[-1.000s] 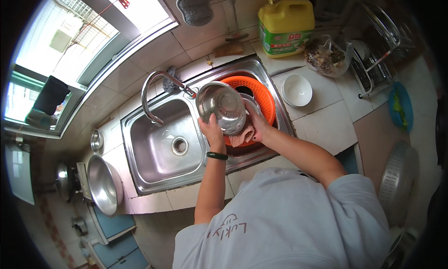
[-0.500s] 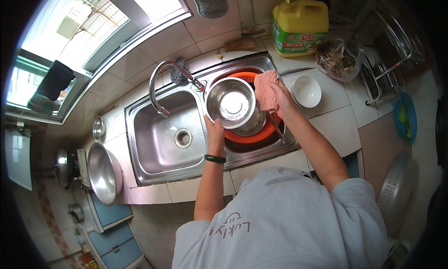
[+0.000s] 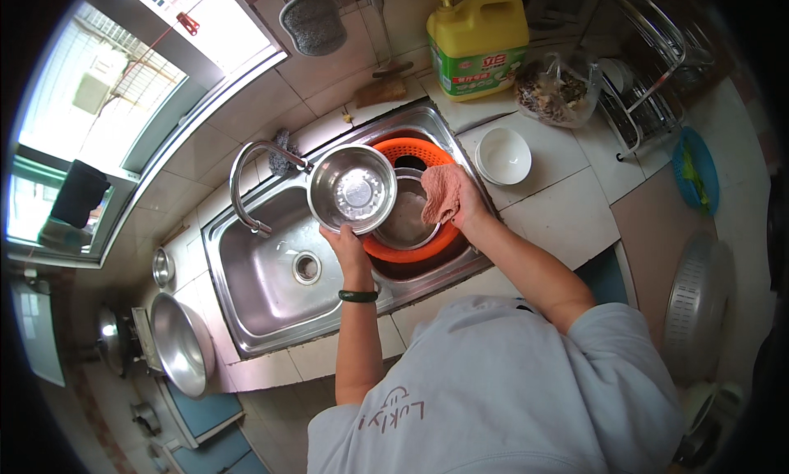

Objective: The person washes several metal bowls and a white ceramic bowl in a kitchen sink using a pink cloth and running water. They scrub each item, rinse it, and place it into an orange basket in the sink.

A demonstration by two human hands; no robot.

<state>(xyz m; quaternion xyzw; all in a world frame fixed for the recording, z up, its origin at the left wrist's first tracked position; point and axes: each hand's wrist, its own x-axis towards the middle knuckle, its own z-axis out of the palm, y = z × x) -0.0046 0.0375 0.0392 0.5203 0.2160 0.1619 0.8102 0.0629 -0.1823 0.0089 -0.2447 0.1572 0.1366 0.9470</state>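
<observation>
My left hand (image 3: pixel 348 248) grips the near rim of a shiny stainless steel bowl (image 3: pixel 352 186). The bowl is tilted above the divider between the two sink basins, its inside facing up. In my right hand (image 3: pixel 468 201) is a bunched pink cloth (image 3: pixel 441 193), to the right of the bowl and apart from it. Below the cloth, a second metal bowl (image 3: pixel 404 219) sits inside an orange plastic colander (image 3: pixel 436 245) in the right basin. The cloth and the held bowl hide parts of that second bowl.
The left basin (image 3: pixel 271 268) lies under a curved faucet (image 3: pixel 238 190). White bowls (image 3: pixel 504 156) stand right of the sink, near a yellow jug (image 3: pixel 477 42), a plastic bag of food (image 3: pixel 559 87) and a wire rack (image 3: pixel 645 104). A large metal basin (image 3: pixel 181 342) is at the left.
The held bowl has shifted left, off the colander, exposing more of the second bowl. The cloth now hangs lower over that bowl's right side. The whole view has also shifted.
</observation>
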